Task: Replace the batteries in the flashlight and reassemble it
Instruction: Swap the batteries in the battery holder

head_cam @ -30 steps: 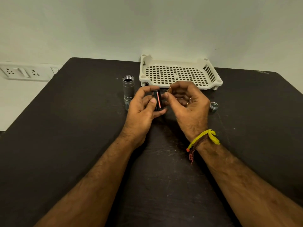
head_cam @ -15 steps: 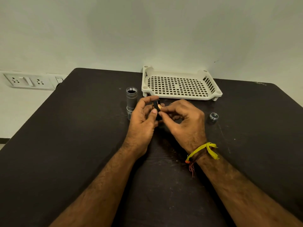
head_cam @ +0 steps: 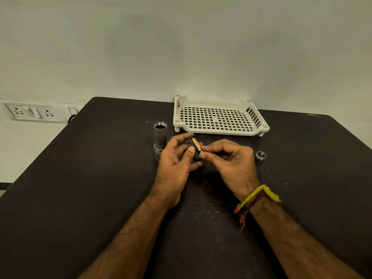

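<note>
My left hand (head_cam: 176,161) grips a small black battery holder (head_cam: 193,153) between thumb and fingers above the dark table. A gold-coloured battery (head_cam: 196,145) lies against the holder, and the fingertips of my right hand (head_cam: 228,160) pinch its near end. The grey flashlight body (head_cam: 160,134) stands upright with its open threaded end up, just left of my left hand. Its round tail cap (head_cam: 260,156) lies on the table to the right of my right hand.
A cream perforated plastic tray (head_cam: 220,117) sits at the table's back edge, behind my hands. A wall socket panel (head_cam: 38,113) is on the left beyond the black table (head_cam: 80,188). A yellow thread band wraps my right wrist.
The gold battery has come into sight at the holder, with my right fingertips now on it. Both hands stay together; the camera has tilted up, so they sit lower in view.
</note>
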